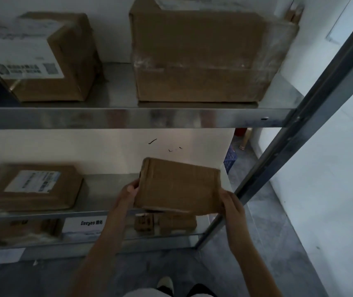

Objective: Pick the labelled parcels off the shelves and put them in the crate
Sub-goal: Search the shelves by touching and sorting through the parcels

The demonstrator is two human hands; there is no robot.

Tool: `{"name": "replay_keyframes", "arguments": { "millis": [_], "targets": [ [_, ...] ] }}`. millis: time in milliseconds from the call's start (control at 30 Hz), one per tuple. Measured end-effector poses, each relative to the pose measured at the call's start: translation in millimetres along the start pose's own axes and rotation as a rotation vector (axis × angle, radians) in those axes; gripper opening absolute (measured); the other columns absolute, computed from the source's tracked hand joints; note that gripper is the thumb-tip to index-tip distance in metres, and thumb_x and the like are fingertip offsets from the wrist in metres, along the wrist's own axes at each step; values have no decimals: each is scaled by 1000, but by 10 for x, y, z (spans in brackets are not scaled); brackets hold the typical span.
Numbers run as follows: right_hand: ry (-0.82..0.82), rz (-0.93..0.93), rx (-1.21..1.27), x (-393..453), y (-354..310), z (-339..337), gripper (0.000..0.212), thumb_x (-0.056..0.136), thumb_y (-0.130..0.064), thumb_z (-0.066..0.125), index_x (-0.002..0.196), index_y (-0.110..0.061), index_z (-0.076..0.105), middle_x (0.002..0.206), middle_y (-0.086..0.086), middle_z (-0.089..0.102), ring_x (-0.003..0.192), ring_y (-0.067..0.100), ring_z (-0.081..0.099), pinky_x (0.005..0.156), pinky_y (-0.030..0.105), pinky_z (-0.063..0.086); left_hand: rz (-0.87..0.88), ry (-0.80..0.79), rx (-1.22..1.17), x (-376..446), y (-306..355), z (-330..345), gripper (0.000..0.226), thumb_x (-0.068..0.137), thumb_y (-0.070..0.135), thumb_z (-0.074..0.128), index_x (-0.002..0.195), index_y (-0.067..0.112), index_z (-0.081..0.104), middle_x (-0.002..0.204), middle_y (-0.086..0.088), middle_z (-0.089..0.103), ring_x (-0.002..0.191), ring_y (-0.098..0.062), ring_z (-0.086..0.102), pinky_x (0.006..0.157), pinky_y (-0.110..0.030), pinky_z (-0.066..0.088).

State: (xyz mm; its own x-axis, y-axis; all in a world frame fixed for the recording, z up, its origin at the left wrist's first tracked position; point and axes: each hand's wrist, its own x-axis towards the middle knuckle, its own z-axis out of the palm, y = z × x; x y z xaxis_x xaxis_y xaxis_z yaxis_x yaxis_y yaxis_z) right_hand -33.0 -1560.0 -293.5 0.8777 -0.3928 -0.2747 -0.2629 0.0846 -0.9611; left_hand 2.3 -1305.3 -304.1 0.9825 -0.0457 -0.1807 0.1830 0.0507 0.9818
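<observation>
Head view: parcel (pixel 176 186) held tilted at the middle shelf (pixel 98 214) edge, left hand (pixel 126 195) and right hand (pixel 232 203) fingers clamped on opposite ends, likely to check for a label; crate not clearly visible

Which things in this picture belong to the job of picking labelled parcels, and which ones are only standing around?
Part of the job:
- flat parcel held between left hand and right hand
- labelled flat parcel, middle shelf
- labelled box, top shelf
- large taped box, top shelf; label only partly visible on top
- blue crate behind the rack, possibly the target

Just lying about:
- small cardboard pieces, lower shelf
- white Deeyeo box
</observation>
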Motion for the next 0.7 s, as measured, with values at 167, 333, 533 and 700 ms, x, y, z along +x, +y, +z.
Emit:
{"name": "replay_keyframes", "arguments": {
  "millis": [167, 333, 533, 700],
  "targets": [
    [-166, -3, 113, -170, -159, -36, 58, 68, -60, 62, 116, -29, 61, 102, -12, 72, 91, 7, 68, 71, 17, 53, -51, -1, -25, -181, 26, 80, 43, 88, 52, 40, 120, 30, 57, 103, 10, 73, 93, -6, 70, 67, -17, 55],
    [-202, -10, 73, -191, -153, -49, 50, 78, -43, 63, 124, -22, 62, 113, -2, 70, 104, 15, 66, 86, 29, 53, -126, 24, 10, -217, 81, 125, 58, 76, 53, 51, 128, 28, 51, 133, -11, 51, 112, -22, 61, 87, -40, 56],
    [-29, 61, -2, -140, -29, 44, 36, 90, -27, 63, 118, -5, 60, 109, 11, 66, 102, 23, 62, 79, 28, 48, -81, 11, 82, -204, 83, 154, 71, 77, 49, 57, 143, 34, 36, 133, 1, 45, 111, -17, 61, 85, -32, 57],
    [-110, 17, 47, -80, -113, -47, 50, 75, -48, 64, 111, -13, 67, 97, 3, 72, 94, 22, 67, 78, 29, 50, -358, -23, -101, -24, 27, 13, 66, 68, 58, 62, 127, 30, 54, 103, 0, 71, 95, -26, 68, 77, -39, 56]
  ]
}}
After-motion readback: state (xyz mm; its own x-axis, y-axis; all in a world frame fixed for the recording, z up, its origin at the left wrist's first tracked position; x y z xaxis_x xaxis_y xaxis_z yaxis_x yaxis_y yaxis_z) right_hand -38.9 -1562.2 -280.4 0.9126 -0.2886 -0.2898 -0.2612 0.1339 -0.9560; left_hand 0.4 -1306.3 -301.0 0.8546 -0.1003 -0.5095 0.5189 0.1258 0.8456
